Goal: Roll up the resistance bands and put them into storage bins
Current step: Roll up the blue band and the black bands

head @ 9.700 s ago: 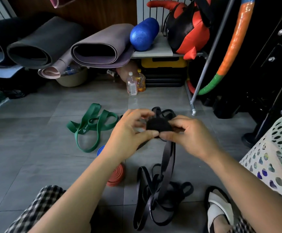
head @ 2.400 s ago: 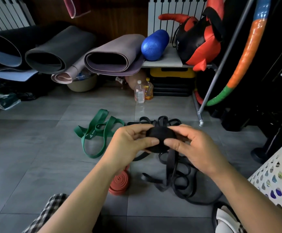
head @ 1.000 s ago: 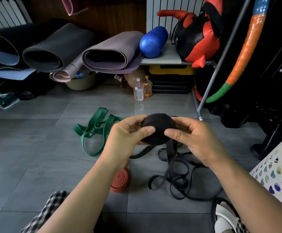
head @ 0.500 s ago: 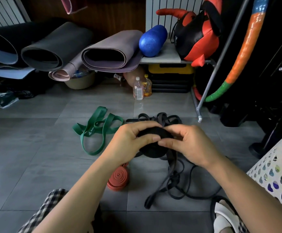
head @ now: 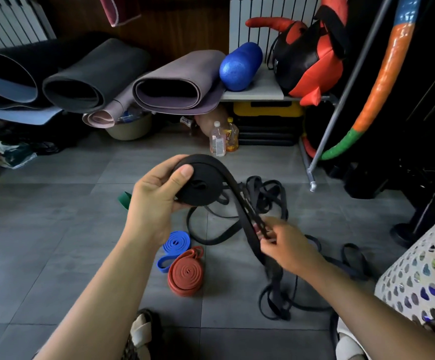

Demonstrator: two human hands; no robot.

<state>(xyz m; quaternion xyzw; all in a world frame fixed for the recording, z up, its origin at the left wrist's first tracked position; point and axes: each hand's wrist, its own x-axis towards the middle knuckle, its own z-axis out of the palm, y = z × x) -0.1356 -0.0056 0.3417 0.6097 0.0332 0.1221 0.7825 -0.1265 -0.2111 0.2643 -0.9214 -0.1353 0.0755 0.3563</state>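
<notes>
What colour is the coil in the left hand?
Black; the coil shows best in the head view.

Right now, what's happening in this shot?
A person is rolling up a black resistance band: the left hand grips the coil, the right hand pinches its loose tail lower down. A blue roll and a red roll lie on the floor; more black bands lie tangled beyond, beside a white perforated basket.

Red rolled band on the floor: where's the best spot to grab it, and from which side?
Probably from above. The red rolled band lies flat, spiral up, so pinch across its outer rim, with one finger over the loose end at the far side to stop it unrolling. The blue band crowds its far-left, so the near and right sides are freer.
</notes>
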